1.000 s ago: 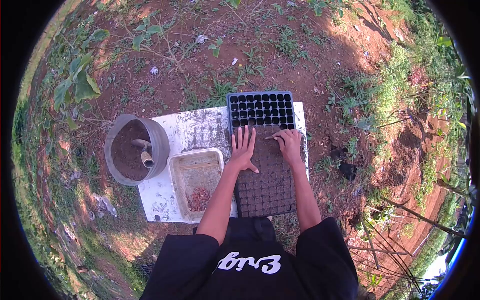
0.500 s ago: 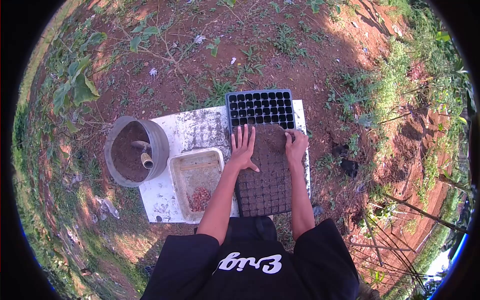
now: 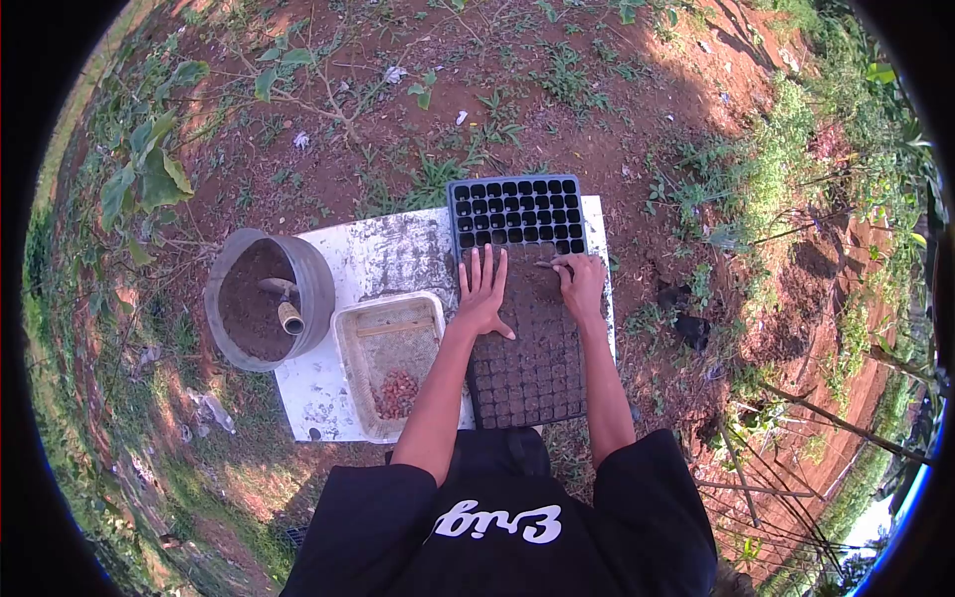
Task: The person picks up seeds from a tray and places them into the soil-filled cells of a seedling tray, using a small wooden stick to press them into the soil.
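Note:
A soil-filled seedling tray (image 3: 527,368) lies on a white board, with dark soil in its many small cells. My left hand (image 3: 482,297) rests flat on the tray's upper left part, fingers spread. At the upper right part, my right hand (image 3: 582,284) is closed in a pinch around a small thin stick (image 3: 545,265) that points left over the soil. Beyond both hands is a black tray (image 3: 517,211) with empty cells, its near edge meeting the soil-filled one.
The white board (image 3: 378,239) also bears a shallow basin (image 3: 393,343) holding small reddish pieces (image 3: 398,393) and a flat wooden strip (image 3: 395,326). At the left stands a round bucket (image 3: 320,289) of soil with a trowel (image 3: 288,316) in it. Weeds and bare earth surround the board.
My right hand has moved slightly left and inward over the tray, and the thin stick in its fingers now shows. My left hand has stayed in place on the soil.

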Demonstrator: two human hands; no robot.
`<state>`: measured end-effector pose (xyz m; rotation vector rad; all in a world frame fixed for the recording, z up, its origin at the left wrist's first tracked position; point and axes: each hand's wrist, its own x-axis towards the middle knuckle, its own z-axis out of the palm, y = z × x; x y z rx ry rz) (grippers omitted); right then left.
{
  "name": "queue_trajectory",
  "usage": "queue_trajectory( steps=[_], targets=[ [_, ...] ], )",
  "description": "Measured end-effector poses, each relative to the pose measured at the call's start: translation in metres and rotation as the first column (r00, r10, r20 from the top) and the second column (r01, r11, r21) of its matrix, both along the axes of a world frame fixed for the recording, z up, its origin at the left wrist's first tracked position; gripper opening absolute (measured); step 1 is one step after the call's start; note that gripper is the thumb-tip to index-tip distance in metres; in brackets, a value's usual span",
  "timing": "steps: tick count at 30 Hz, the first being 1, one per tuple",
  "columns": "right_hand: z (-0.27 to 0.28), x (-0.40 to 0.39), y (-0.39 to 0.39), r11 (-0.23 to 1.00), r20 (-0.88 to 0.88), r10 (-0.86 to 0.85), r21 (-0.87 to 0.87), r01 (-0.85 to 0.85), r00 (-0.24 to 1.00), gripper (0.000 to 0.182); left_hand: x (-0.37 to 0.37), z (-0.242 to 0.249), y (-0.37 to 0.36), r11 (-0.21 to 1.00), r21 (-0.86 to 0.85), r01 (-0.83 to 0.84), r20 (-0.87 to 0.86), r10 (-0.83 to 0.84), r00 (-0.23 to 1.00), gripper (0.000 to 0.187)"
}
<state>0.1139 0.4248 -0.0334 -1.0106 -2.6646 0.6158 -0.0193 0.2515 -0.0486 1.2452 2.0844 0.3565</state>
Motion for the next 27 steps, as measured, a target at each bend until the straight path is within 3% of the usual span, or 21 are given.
queue_trajectory(
  steps=[2, 3, 5, 7, 9, 12, 15, 19, 22, 24, 27],
  targets=[
    [-0.009, 0.008, 0.001, 0.987, -0.214, -0.161, -0.051, 0.154, 0.963, 0.007, 0.000, -0.001, 0.000, 1.000, 0.003, 0.005, -0.002, -0.005, 1.000, 0.164],
    [-0.014, 0.013, -0.001, 0.987, -0.215, -0.161, -0.050, 0.154, 0.963, 0.007, 0.000, -0.002, 0.000, 1.000, 0.003, 0.007, 0.004, -0.007, 1.000, 0.165],
    [-0.017, 0.019, -0.006, 0.879, -0.101, -0.470, 0.032, 0.475, 0.877, 0.009, 0.000, -0.002, 0.000, 1.000, 0.002, 0.010, 0.007, -0.010, 1.000, 0.165],
    [-0.019, 0.021, -0.011, 0.880, -0.085, -0.474, -0.008, 0.475, 0.876, 0.009, -0.001, -0.001, 0.000, 1.000, -0.011, 0.013, 0.004, -0.013, 1.000, 0.165],
    [-0.018, 0.022, -0.014, 0.929, -0.132, -0.368, -0.023, 0.369, 0.920, 0.010, -0.001, 0.000, 0.001, 1.000, -0.015, 0.016, 0.002, -0.016, 1.000, 0.165],
    [-0.018, 0.024, -0.014, 0.911, -0.138, -0.410, -0.115, 0.397, 0.902, 0.010, -0.001, 0.000, 0.002, 0.999, -0.036, 0.022, 0.009, -0.022, 1.000, 0.166],
    [-0.011, 0.021, -0.017, 0.860, -0.050, -0.510, -0.055, 0.508, 0.859, 0.011, -0.001, -0.001, 0.003, 0.998, -0.059, 0.020, 0.012, -0.019, 1.000, 0.167],
    [-0.015, 0.027, -0.015, 0.894, -0.094, -0.434, -0.169, 0.416, 0.896, 0.011, -0.001, 0.000, 0.002, 0.999, -0.048, 0.021, -0.005, -0.021, 1.000, 0.166],
    [-0.009, 0.029, -0.019, 0.866, -0.140, -0.499, -0.105, 0.488, 0.855, 0.013, 0.000, -0.003, 0.001, 1.000, -0.015, 0.020, -0.018, -0.021, 1.000, 0.166],
    [-0.007, 0.032, -0.029, 0.770, -0.013, -0.637, -0.059, 0.636, 0.770, 0.015, 0.000, -0.005, 0.000, 1.000, -0.009, 0.017, -0.019, -0.017, 1.000, 0.166],
    [-0.006, 0.030, -0.047, 0.730, 0.063, -0.677, -0.062, 0.680, 0.733, 0.017, 0.001, -0.005, 0.001, 1.000, -0.006, 0.014, -0.020, -0.014, 1.000, 0.165]
  ],
)
